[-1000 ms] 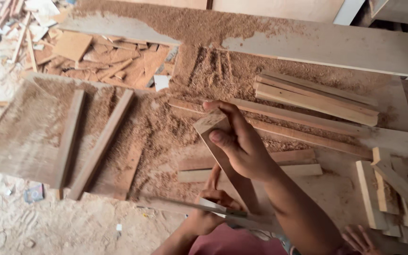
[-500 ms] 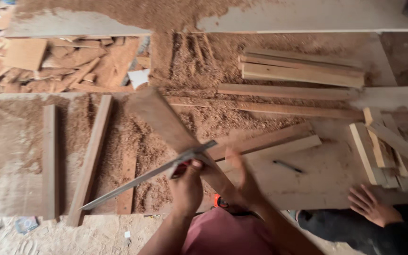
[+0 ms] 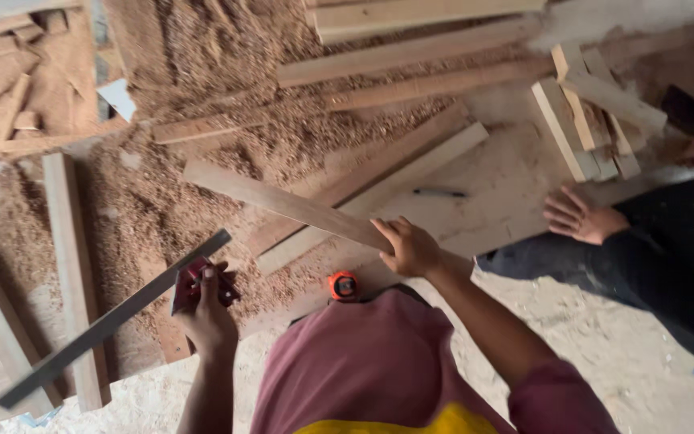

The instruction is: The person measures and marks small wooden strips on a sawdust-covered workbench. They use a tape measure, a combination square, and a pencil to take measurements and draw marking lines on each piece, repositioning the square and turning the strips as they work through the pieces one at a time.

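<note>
My right hand (image 3: pixel 408 247) grips the near end of a long brown wooden strip (image 3: pixel 283 202), which reaches up and to the left over a sawdust-covered board. My left hand (image 3: pixel 205 309) holds the dark red handle of a try square; its long grey metal blade (image 3: pixel 114 320) slants down to the lower left. The two hands are apart, with the square to the left of the strip. A small orange tape measure (image 3: pixel 344 285) lies between my hands, just above my maroon shirt.
Several wooden slats (image 3: pixel 411 52) lie across the top, and short offcuts (image 3: pixel 584 120) are stacked at the upper right. A black pencil (image 3: pixel 438 193) lies on the board. Another person's foot (image 3: pixel 576 215) and dark trouser leg (image 3: pixel 668 257) are at the right. Planks (image 3: pixel 74 265) lie at the left.
The wooden strip has swung from steep to nearly flat in my right hand. My left hand has drawn the square away from the strip, down to the left.
</note>
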The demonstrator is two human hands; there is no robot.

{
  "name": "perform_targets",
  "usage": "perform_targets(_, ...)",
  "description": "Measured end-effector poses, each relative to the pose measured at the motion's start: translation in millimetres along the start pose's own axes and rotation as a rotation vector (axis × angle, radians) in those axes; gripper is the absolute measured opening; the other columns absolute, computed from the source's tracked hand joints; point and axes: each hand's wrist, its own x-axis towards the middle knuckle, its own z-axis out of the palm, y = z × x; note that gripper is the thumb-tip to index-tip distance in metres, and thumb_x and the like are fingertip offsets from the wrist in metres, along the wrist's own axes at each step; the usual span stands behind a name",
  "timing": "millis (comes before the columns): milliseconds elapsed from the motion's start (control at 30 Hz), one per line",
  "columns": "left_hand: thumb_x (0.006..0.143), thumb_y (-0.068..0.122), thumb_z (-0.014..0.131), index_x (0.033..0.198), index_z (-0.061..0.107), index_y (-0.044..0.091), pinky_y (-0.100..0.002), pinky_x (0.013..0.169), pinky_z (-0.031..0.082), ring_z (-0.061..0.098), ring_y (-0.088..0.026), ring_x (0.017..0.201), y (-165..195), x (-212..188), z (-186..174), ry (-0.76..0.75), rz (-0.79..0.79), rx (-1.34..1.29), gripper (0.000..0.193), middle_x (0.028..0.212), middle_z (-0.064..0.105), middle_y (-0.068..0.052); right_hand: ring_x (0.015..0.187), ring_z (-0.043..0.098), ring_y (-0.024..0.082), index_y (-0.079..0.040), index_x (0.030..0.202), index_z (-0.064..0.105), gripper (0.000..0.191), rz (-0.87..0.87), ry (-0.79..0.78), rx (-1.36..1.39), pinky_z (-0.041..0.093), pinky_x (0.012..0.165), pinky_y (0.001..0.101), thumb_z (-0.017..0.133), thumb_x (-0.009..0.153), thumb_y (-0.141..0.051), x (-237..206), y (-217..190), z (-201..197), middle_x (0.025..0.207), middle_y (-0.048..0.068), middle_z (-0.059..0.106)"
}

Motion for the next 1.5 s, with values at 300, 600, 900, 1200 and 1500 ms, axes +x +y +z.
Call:
perform_targets(300,0.107,0.008,0.058,0.122,0.059,0.003,-0.03,0.06,0.057,0.067,-0.015,0.07,-70.1,3.5,-42.2,-0.122,-0.135,-0.199,0.016,0.097,0.072,-0.015,0.116,0.056,0.037,-0.013,0.15,0.048,0.076,-0.227,-0.129,-0.287,0.046,0.097,0.0501,0.074,0.078,-0.021,15.1,43.7,15.8,0.13,0.019,0.054)
perform_targets(600,0.102,0.02,0.061,0.124,0.065,0.003,-0.026,0.058,0.051,0.07,-0.013,0.079,-59.4,4.3,-0.1,-0.216,-0.204,0.293,0.028,0.097,0.076,-0.012,0.119,0.056,0.033,-0.016,0.15,0.054,0.062,-0.313,-0.098,-0.332,0.04,0.114,0.0505,0.056,0.088,-0.004,46.3,26.6,1.1,0.128,0.011,0.062)
perform_targets(900,0.102,0.02,0.062,0.122,0.066,0.004,-0.026,0.053,0.05,0.063,-0.012,0.067,-79.6,19.4,0.2,-0.236,-0.274,0.115,0.026,0.093,0.074,-0.013,0.143,0.039,0.036,-0.032,0.153,0.043,0.074,-0.103,-0.08,-0.493,0.021,0.118,0.062,0.059,0.087,-0.002,89.2,12.7,-3.2,0.156,0.013,0.045)
perform_targets(1200,0.099,0.017,0.063,0.117,0.077,0.006,-0.037,0.052,0.053,0.068,-0.024,0.057,-66.1,7.3,11.2,-0.574,0.046,0.596,0.025,0.08,0.078,-0.018,0.133,0.049,0.04,-0.017,0.149,0.04,0.08,0.07,0.288,0.425,0.039,0.107,0.0521,0.073,0.075,-0.019,29.4,-67.8,29.3,0.15,0.023,0.047)
perform_targets(1500,0.094,0.013,0.063,0.112,0.075,0.002,-0.036,0.081,0.06,0.076,-0.025,0.092,-43.8,-9.5,67.7,-0.979,0.158,0.568,0.024,0.104,0.078,-0.018,0.097,0.076,0.021,-0.003,0.123,0.065,0.052,0.176,-0.171,0.607,0.059,0.086,0.0341,0.086,0.082,-0.027,18.9,-87.9,21.2,0.108,0.014,0.077)
